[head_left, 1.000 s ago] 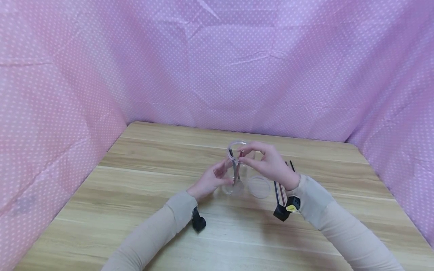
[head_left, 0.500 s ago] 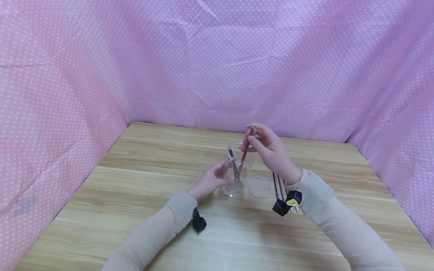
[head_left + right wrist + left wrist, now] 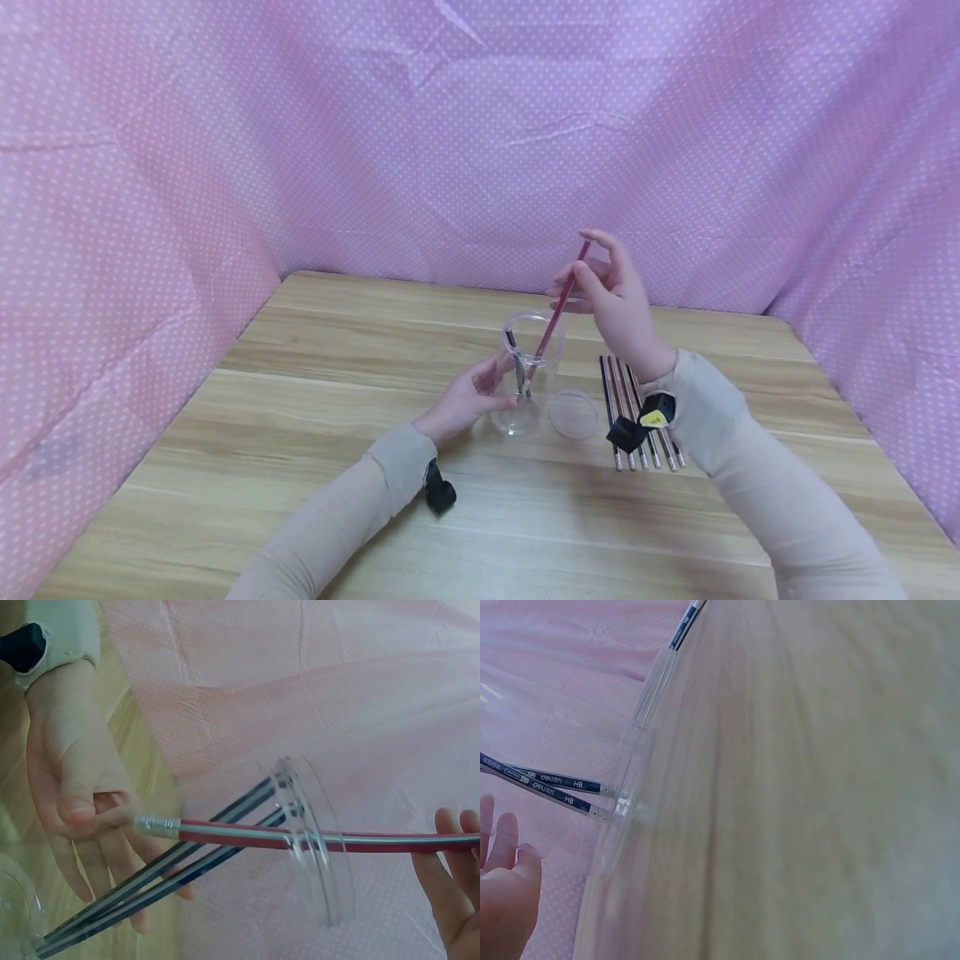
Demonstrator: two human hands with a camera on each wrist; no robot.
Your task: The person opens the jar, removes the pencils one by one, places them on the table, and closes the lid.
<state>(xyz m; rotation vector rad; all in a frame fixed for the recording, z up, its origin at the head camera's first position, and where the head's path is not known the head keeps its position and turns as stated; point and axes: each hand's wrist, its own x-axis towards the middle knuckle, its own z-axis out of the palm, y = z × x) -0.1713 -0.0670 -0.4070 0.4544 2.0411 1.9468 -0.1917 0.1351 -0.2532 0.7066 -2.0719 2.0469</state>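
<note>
My left hand [image 3: 471, 398] holds a clear plastic cup [image 3: 551, 371] upright on the table, thumb on the near side and fingers around the back. Two dark striped pencils [image 3: 154, 892] lean inside it; the left wrist view shows HB print on a dark pencil [image 3: 551, 795]. My right hand [image 3: 621, 304], above and right of the cup, pinches a red pencil [image 3: 564, 292] near its upper end. That pencil slants through the cup's rim [image 3: 322, 847], its silver eraser end low inside the cup.
A round clear lid [image 3: 573, 414] lies on the wooden table [image 3: 337, 517] just right of the cup. Farther right, several pencils [image 3: 617, 392] lie side by side in a row, partly under my right wrist. A pink dotted curtain [image 3: 480, 150] hangs behind the table.
My right hand has risen and moved right, drawing the red pencil upward, most of it now above the rim. More of the pencil row shows. The left hand and cup stay put.
</note>
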